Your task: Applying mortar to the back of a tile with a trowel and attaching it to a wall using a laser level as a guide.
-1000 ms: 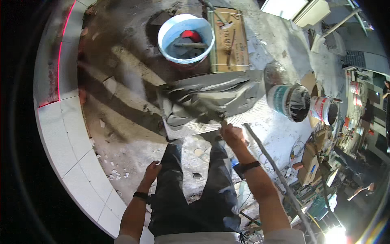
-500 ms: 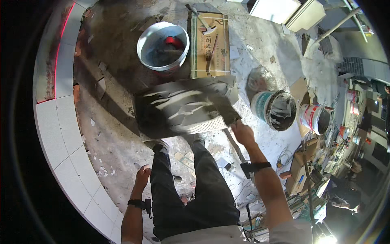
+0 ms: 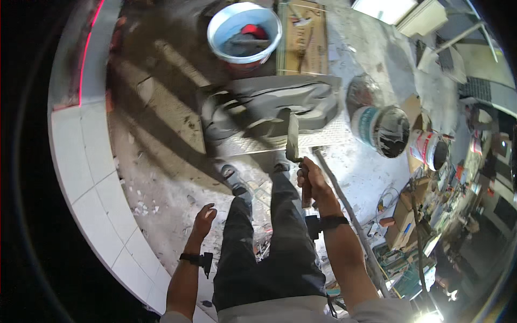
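Head view: a large square tile [image 3: 269, 121] lies flat on the rough, dusty concrete floor [image 3: 161, 145], just beyond the person's feet. It is spread w/ wet grey mortar [image 3: 301, 105] in thick, smeared ridges; a bare strip w/ a fine grid texture shows along its near edge.

Containers: far centre, a round light-blue plastic bucket [image 3: 245, 29] holds dark grey mix and something red. Just right of it lies a flat brownish board [image 3: 304, 37] w/ small tools on top. To the right of the tile stands a white-and-teal bucket [image 3: 379, 129], dark inside, and beside that a white-and-red bucket [image 3: 428, 151]. Left side: a curved low wall faced w/ smooth white tiles [image 3: 89, 177].

Hands: right hand [image 3: 312, 180] is clamped around the wooden handle of a steel trowel [image 3: 293, 140], arm stretched forward, the narrow blade resting on the mortar at the tile's near-right part. Dark watch on that wrist. Left hand [image 3: 204, 219] hangs free beside the left leg, fingers loosely spread, gripping nothing, strap on the wrist. The hands are well apart, dark trousers between them.
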A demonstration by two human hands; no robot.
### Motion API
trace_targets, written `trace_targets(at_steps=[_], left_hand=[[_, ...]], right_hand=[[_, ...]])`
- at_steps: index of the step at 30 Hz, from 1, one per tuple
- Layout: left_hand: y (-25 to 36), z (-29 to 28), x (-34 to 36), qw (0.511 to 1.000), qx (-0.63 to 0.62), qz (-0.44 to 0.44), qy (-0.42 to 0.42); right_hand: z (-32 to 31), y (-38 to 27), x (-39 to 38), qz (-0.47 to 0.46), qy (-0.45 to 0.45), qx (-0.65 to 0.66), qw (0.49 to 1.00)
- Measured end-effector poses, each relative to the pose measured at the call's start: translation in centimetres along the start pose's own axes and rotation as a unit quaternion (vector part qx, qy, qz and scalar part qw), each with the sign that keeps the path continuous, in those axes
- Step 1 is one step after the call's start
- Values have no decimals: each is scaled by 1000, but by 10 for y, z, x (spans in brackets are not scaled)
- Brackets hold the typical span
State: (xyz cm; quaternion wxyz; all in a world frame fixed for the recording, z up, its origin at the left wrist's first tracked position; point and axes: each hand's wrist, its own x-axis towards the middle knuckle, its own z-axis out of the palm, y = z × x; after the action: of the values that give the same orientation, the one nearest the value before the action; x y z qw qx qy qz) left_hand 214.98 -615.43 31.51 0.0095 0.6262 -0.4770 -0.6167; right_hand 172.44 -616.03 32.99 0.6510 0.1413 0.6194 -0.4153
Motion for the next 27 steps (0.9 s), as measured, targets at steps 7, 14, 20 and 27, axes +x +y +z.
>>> trace_targets(at_steps=[7,14,20,27], left_hand=[[-121,-59,-76,986,-19,-157,54],[-179,-49,-95,972,-114,-201,46],[-159,-36,-71,988,-93,-122,34],[-104,26,-6,990,-129,-49,-42]], right_hand=[[128,98,22,71,-49,-33,996],[131,126,39,-181,10,-532,827],[34,39,10,-184,134,-798,558],[-189,-38,14,-300,282,-792,450]])
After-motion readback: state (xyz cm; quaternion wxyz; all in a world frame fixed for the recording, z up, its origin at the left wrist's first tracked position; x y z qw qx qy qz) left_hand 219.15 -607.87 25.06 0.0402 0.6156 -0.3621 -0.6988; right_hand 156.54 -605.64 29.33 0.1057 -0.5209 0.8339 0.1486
